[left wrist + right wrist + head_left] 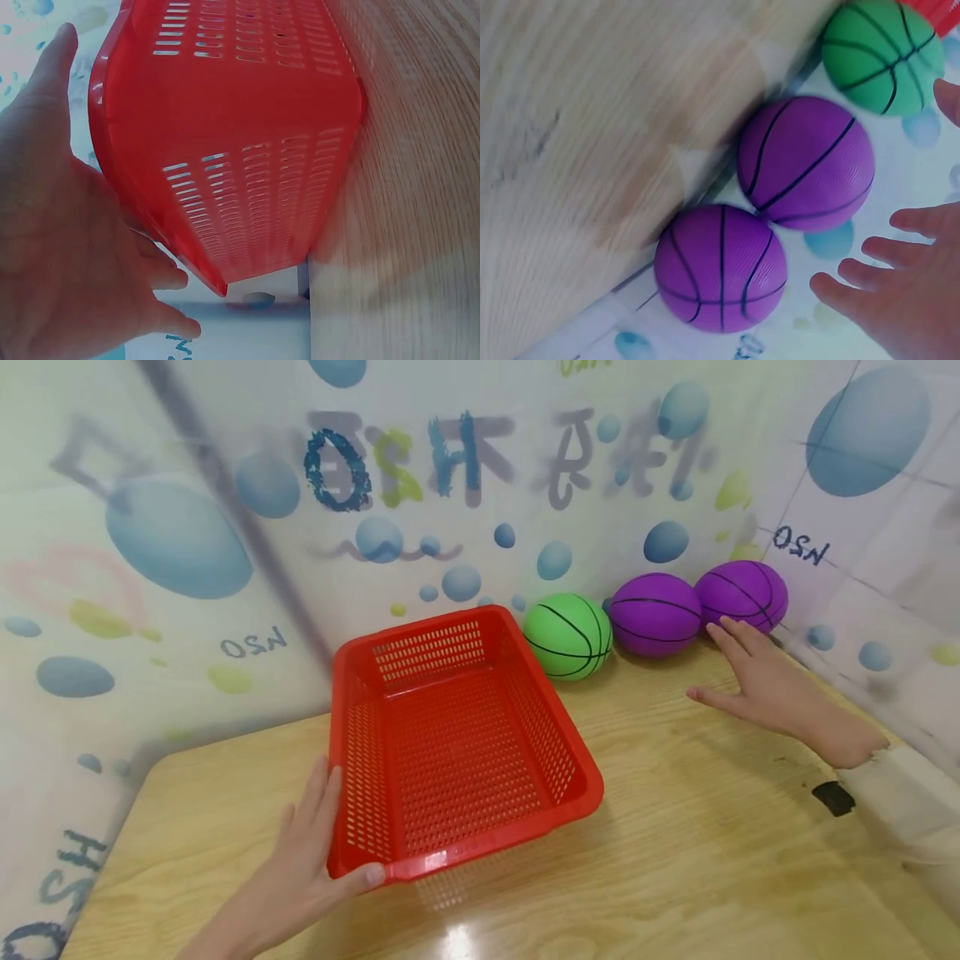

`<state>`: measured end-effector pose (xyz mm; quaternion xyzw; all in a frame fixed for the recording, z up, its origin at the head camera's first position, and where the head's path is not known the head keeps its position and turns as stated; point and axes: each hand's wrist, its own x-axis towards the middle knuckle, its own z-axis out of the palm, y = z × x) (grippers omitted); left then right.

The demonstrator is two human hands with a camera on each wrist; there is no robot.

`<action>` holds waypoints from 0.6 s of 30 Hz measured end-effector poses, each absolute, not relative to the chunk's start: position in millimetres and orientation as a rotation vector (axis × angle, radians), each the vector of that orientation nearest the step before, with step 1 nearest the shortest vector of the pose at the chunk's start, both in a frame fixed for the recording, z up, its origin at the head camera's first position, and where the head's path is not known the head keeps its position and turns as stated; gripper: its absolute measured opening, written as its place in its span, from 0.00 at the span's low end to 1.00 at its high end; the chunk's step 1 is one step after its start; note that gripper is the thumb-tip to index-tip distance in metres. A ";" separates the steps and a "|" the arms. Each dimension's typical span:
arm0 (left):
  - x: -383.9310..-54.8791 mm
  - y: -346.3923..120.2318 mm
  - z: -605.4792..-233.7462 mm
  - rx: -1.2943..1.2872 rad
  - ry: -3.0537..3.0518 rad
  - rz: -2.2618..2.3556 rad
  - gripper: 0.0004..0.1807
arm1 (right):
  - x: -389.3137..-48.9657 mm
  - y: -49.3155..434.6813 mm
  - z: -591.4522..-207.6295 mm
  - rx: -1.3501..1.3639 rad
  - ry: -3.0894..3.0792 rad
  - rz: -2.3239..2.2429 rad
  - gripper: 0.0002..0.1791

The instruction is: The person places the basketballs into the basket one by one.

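Note:
A red plastic basket with slotted sides stands on the wooden table, with nothing inside it. My left hand is at its near left corner, thumb along the front rim and fingers along the left side; the left wrist view shows the fingers spread beside the rim of the basket. My right hand reaches over the table with spread fingers, holding nothing. Just beyond it sit two purple balls, the right one nearest the fingertips and the other beside it. A green ball stands between them and the basket.
A wall sheet printed with blue and green drops rises behind the balls and basket. Another wall bounds the right side. A small black patch shows at the right sleeve. The wooden table extends in front.

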<state>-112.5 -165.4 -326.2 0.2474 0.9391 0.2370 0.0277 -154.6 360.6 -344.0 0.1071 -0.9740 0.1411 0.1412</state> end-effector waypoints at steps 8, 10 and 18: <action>-112.6 -162.4 -325.9 0.643 2.891 0.724 0.62 | -180.8 393.0 -335.7 0.174 -2.851 0.454 0.51; -112.8 -161.4 -325.7 0.651 2.906 0.727 0.63 | -189.0 401.4 -333.1 0.119 -2.826 0.464 0.52; -114.1 -158.5 -328.5 0.600 2.905 0.781 0.65 | -221.1 428.7 -326.0 -0.057 -2.774 0.510 0.56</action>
